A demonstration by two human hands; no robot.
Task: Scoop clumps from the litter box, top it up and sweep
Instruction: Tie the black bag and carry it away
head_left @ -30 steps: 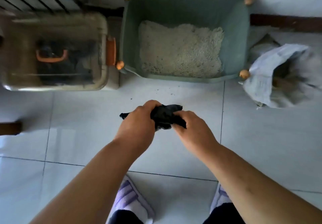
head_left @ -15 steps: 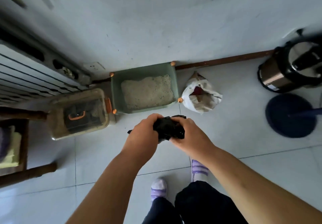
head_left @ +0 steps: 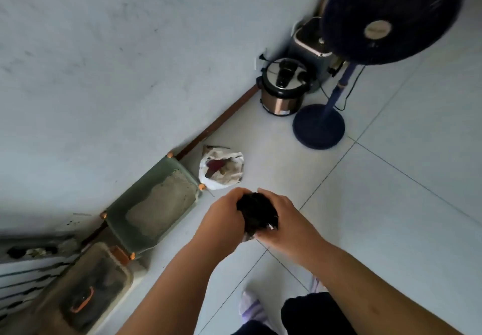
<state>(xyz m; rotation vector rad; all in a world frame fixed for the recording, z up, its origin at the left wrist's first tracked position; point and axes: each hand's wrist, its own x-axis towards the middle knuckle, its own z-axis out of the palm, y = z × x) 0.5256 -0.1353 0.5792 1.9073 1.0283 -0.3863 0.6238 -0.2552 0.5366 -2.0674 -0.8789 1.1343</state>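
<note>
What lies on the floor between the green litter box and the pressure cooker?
In the head view, an open white plastic bag lies there, close beside the litter box; past it, bare tiles reach the pressure cooker.

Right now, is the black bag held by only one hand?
No, the left hand and the right hand both grip the black bag.

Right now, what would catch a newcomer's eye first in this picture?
The left hand and right hand together grip a crumpled black bag at centre frame. Left of them a green litter box sits against the wall, with an open white bag beside its far corner. At top right a dark blue fan stands beside a cooker.
</note>
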